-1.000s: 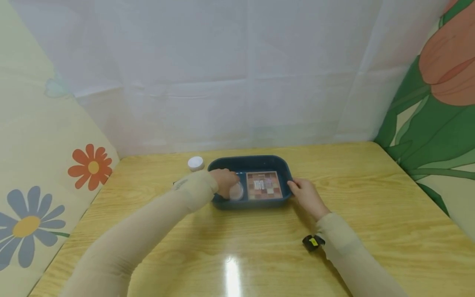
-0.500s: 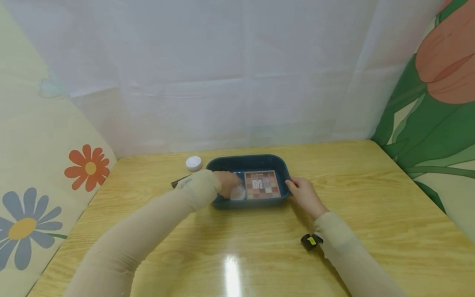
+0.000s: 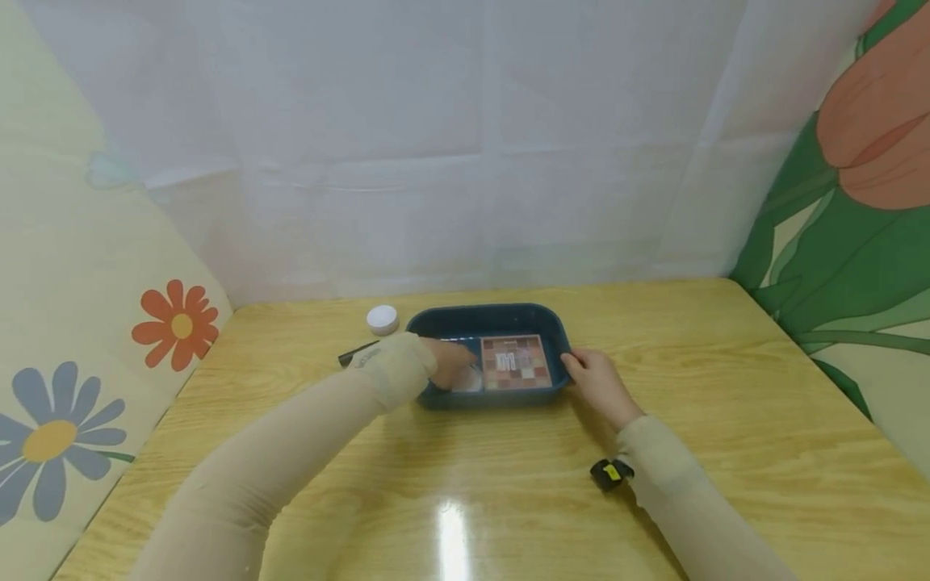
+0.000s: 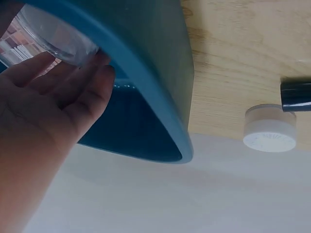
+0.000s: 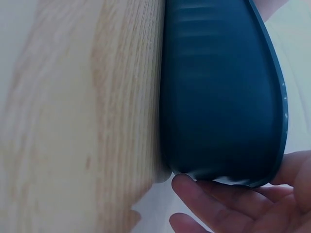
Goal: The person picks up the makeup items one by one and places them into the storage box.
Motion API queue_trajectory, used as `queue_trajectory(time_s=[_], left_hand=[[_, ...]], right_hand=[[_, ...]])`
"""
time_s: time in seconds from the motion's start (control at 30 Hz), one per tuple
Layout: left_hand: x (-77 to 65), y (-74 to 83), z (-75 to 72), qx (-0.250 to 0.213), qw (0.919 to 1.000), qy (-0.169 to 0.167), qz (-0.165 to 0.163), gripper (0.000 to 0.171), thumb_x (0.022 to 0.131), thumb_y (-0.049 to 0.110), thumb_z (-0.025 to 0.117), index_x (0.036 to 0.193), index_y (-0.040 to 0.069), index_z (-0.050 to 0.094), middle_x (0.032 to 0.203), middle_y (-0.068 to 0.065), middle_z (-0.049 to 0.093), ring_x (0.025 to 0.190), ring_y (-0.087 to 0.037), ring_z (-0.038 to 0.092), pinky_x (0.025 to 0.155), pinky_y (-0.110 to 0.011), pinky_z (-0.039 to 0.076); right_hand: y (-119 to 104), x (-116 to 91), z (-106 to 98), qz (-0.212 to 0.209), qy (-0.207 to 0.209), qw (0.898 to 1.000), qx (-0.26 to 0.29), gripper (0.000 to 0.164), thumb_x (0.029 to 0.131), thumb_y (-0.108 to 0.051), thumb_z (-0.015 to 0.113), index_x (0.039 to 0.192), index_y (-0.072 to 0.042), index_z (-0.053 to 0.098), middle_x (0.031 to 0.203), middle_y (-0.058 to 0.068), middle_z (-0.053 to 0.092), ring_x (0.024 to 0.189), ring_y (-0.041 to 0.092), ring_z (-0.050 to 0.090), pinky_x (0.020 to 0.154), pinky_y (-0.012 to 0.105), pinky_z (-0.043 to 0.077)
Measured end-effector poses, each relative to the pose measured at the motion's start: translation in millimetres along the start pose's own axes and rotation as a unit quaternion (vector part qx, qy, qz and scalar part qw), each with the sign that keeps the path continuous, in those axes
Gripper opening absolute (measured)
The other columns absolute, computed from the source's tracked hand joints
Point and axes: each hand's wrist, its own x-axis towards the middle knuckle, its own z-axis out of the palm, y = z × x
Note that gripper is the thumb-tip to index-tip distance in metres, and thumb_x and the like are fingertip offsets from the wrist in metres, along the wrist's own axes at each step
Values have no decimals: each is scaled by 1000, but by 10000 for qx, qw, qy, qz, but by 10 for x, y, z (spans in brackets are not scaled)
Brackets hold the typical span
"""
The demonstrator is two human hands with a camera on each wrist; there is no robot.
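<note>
A dark blue plastic basin [image 3: 487, 321] stands on the wooden table. Inside it at the right lies a square makeup palette [image 3: 516, 361] with a pinkish checked cover. My left hand [image 3: 452, 365] reaches into the left part of the basin. Its fingers curl against a clear round container [image 4: 60, 36], seen beside the palette. In the head view the hand covers part of that container. My right hand [image 3: 599, 386] grips the basin's right end, thumb at the rim and fingers against the outer wall [image 5: 218, 107], as the right wrist view shows.
Left of the basin stands a small round jar [image 3: 382, 320] with a white lid. A black stick-like object [image 3: 354, 355] lies near it, partly behind the left sleeve. A white cloth [image 3: 465, 161] hangs behind the table.
My left hand has shifted slightly right within the basin, covering more of the clear round container. More of the black object shows beside the sleeve. The right hand keeps its grip on the basin.
</note>
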Motion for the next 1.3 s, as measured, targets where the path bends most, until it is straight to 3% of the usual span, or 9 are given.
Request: queue_trajectory(time_s=[0.2,0.4,0.53,0.77,0.87,1.0,1.17,1.3], left_hand=[[-41,-26,20,-387,9992,96,45,55,89,-4,59,141,3,46,143,-15,49,134,-29,41,113,-38,30],[-117,-81,54,-823,9956,440,106,47,96,11,56,141,2,46,140,-17,50,132,-31,44,112,-41,31],[-177,-123,93,-941,9929,701,185,46,98,18,56,139,0,48,137,-18,54,129,-32,47,111,-43,34],[-239,-221,187,-808,9905,1082,270,47,96,19,61,136,-3,50,137,-19,53,129,-33,47,111,-43,33],[-325,-228,174,-775,9891,1215,314,48,95,20,63,135,-3,51,136,-20,54,128,-33,48,110,-42,34],[-480,-225,141,-677,9858,1487,386,48,93,18,65,134,-5,52,134,-20,55,126,-35,50,109,-42,37],[-589,-307,177,-801,9802,1760,430,50,94,16,64,136,-8,49,135,-24,53,127,-37,48,108,-43,37],[-650,-382,231,-914,9728,2078,458,49,94,16,64,134,-9,50,133,-24,54,125,-37,50,107,-43,39]], right_hand=[[13,12,-4,-9,14,9997,-226,35,104,-9,41,120,18,56,107,29,64,88,24,62,71,29,52],[14,16,-14,50,-8,9997,-239,36,104,-12,41,121,16,57,99,24,65,76,18,57,63,28,48],[9,24,-23,95,-15,9995,-313,35,104,-13,41,117,15,59,82,14,60,63,15,45,54,28,40],[18,25,-32,100,-12,9993,-371,36,104,-14,41,118,14,59,71,9,54,57,14,43,51,28,39],[12,18,-26,124,-71,9996,-258,37,105,-13,40,122,15,56,79,18,60,64,17,55,56,29,49],[4,4,-9,152,-81,9998,-75,37,105,-11,39,124,17,53,104,29,64,78,26,66,68,36,57],[-11,-5,11,289,-3,9994,180,35,104,-10,40,119,17,55,78,19,65,57,21,63,53,34,55],[-17,-6,27,285,58,9991,299,35,104,-9,39,120,19,53,69,14,64,51,16,60,48,31,54]])
